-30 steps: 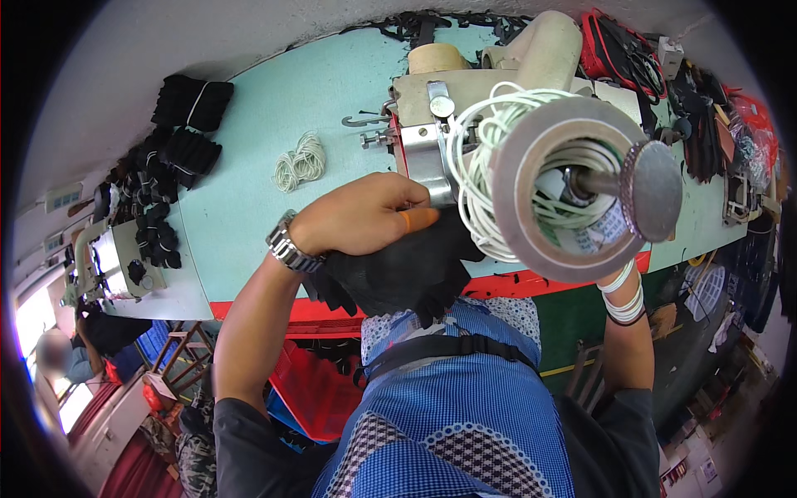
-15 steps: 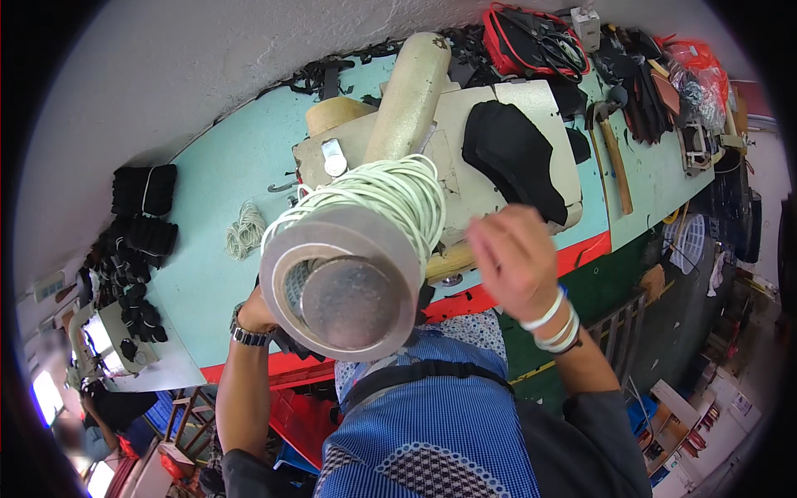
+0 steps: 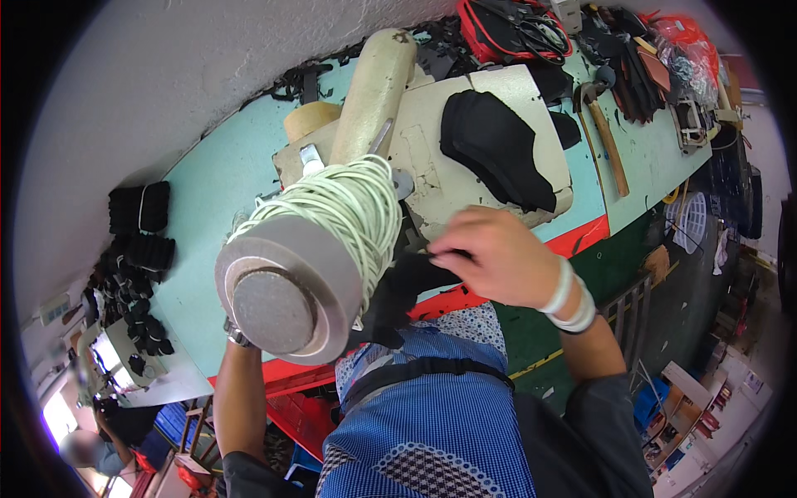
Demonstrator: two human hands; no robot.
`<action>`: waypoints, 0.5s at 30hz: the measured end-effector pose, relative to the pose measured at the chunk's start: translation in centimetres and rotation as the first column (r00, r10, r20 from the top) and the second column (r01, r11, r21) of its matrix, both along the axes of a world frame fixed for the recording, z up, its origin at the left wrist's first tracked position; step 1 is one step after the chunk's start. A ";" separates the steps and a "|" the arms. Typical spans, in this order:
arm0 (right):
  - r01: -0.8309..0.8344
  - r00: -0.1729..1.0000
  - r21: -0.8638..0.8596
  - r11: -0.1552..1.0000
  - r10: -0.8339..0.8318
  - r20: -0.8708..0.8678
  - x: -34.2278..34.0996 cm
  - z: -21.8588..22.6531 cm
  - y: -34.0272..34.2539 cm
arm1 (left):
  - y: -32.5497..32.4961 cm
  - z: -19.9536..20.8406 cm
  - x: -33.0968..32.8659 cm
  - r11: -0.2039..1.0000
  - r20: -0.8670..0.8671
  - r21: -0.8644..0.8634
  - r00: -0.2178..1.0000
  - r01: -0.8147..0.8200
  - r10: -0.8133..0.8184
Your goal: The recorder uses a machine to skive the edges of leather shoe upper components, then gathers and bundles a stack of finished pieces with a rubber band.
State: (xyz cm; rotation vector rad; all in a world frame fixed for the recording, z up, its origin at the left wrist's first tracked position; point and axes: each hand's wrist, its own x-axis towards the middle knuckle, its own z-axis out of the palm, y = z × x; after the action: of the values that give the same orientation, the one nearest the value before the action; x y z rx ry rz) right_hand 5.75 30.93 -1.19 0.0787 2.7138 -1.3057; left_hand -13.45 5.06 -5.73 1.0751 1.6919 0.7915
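Note:
My right hand (image 3: 502,261) is closed in a pinch on the edge of a soft black fabric piece (image 3: 403,286), which hangs over the bench's front edge before my apron. A large round metal-ended cylinder (image 3: 274,311), wound with pale green cord (image 3: 349,207), rises close to my eyes and hides my left hand. Only the left forearm (image 3: 241,394) and its watch show below the cylinder, so the left fingers cannot be seen. Flat black shaped pieces (image 3: 494,149) lie stacked on a pale board (image 3: 423,174) beyond my right hand.
A pale rounded post (image 3: 374,95) leans across the board. To the right lie a hammer (image 3: 610,145) and a red and black bag (image 3: 510,33). Bundles of black pieces (image 3: 137,207) sit at the bench's left. A person (image 3: 104,448) is at the far lower left.
My right hand has moved left and now pinches the black fabric piece, which has come into sight. The cord-wound cylinder appears farther left, as the view has shifted.

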 end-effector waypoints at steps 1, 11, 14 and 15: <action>0.025 0.999 -0.141 0.990 -0.021 0.028 0.7 0.9 0.7 | 0.2 0.7 0.0 0.999 0.062 -0.022 0.997 -0.035 0.037; -0.012 0.988 0.048 0.999 0.020 -0.152 -2.2 -0.2 0.0 | -1.5 -5.7 2.9 0.991 -0.010 0.134 0.999 -0.030 0.032; -0.032 0.997 0.116 0.993 0.040 -0.066 -0.6 0.1 1.0 | -0.4 -1.8 2.4 0.988 0.059 0.116 0.993 -0.107 0.101; 0.073 0.997 0.033 0.997 -0.071 -0.037 -0.1 0.6 1.0 | 0.1 -1.3 2.3 0.986 0.217 0.083 0.968 -0.146 0.125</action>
State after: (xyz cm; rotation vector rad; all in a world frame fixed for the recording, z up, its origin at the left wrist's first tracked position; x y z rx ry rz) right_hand 5.65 31.91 -0.60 0.1595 2.7884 -1.2917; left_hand -11.19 5.15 -7.07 0.9120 1.5701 1.0497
